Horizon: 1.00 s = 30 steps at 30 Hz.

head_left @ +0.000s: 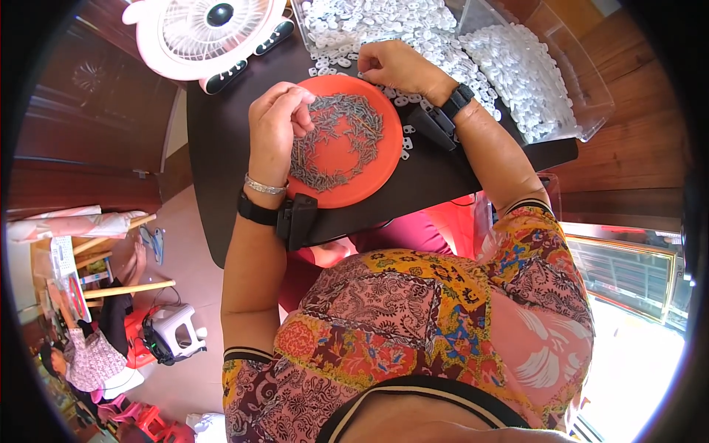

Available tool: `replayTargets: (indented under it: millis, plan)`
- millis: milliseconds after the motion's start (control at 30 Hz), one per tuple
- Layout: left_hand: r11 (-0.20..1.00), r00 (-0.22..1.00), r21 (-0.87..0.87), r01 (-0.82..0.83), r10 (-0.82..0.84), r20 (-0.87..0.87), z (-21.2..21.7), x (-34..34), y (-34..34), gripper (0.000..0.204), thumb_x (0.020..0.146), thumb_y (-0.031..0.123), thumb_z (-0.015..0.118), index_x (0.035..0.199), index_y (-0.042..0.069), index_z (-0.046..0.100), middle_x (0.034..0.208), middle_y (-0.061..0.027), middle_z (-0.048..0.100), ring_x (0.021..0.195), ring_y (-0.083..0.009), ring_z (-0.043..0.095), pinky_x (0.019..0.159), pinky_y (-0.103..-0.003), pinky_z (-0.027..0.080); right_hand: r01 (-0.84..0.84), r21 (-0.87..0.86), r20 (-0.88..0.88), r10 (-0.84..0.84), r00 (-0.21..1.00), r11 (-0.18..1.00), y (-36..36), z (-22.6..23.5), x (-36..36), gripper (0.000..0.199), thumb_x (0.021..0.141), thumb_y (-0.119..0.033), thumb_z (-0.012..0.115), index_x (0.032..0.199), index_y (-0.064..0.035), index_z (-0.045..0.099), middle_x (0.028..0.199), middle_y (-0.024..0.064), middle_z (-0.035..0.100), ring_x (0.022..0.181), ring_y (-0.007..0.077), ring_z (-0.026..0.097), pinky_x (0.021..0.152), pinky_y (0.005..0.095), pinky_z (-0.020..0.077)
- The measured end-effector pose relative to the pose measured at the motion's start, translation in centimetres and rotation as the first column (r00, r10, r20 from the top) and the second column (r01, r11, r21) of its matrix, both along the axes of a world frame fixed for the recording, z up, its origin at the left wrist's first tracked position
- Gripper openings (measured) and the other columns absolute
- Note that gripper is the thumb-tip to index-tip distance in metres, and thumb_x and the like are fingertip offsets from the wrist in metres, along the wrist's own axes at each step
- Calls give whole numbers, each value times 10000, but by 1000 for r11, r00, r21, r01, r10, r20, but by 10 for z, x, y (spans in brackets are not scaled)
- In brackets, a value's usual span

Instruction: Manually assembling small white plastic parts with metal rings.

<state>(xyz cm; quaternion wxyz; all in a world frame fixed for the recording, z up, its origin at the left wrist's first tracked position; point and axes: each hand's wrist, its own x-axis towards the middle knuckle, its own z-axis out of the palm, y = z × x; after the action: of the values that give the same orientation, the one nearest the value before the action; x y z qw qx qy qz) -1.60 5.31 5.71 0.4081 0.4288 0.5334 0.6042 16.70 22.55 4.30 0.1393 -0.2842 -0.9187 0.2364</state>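
The orange plate [347, 159] sits on the dark table [221, 162], ringed with small grey metal pins [347, 122]. The left hand [277, 125] hovers over the plate's left edge, fingers curled and pinched together — whether a pin is caught I cannot tell. The right hand [399, 68], loosely curled, rests beyond the plate on white plastic pieces [436, 44] — its grasp is hidden.

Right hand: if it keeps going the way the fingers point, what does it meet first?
Probably the loose white plastic pieces on the dark table; the right hand has curled fingers pointing left at that pile. Depth is unclear.
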Motion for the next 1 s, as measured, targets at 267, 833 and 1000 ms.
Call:
replayTargets:
  millis: [267, 833, 1000]
  plan:
    - [998, 997, -30, 59, -60, -48, -1, 5, -1, 200, 898, 162, 529, 809, 17, 635, 580, 4, 526, 513, -69, 484, 477, -208, 358, -206, -471, -397, 3, 918, 858, -28, 22, -4, 110, 845, -58, 660, 938, -10, 629, 855, 11, 648, 801, 75, 601, 745, 222, 490]
    - [993, 992, -35, 116, -117, -38, 1, -5, -1, 192, 904, 161, 473, 775, 36, 541, 653, -6, 505, 572, -95, 515, 531, -214, 392, -263, -6, -316, 247, 916, 965, -70, 25, -19, 144, 812, -71, 692, 940, -27, 643, 875, 73, 653, 801, 199, 646, 767, 275, 506]
    - [998, 998, 2, 58, -58, -25, 5, -8, -1, 194, 881, 136, 461, 722, 40, 516, 636, -13, 482, 552, -107, 500, 526, -219, 382, -370, 435, -10, 415, 910, 821, -74, 8, -19, 189, 763, -165, 678, 915, -54, 661, 854, 81, 595, 927, 271, 572, 788, 375, 493]
